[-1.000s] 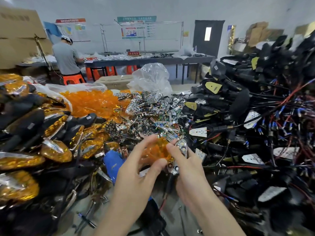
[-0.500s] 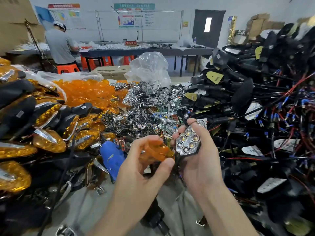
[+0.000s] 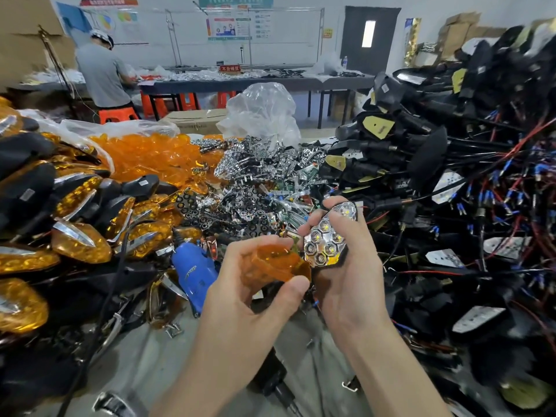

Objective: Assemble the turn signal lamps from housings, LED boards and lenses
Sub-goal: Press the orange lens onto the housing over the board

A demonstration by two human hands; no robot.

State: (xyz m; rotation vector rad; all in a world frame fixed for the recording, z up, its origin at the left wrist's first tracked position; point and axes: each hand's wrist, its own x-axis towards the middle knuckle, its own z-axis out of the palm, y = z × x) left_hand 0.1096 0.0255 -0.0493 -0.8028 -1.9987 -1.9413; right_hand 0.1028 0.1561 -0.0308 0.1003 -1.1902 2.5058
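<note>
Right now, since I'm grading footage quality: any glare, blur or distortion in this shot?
Head view: white glare on the LED board in the right hand; amber lens in the left hand sharp; wide-angle bowing and blur at the black housings, upper right.

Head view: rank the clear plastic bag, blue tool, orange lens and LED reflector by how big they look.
1. clear plastic bag, though it sits farther away
2. blue tool
3. orange lens and LED reflector: alike, both partly hidden
</note>
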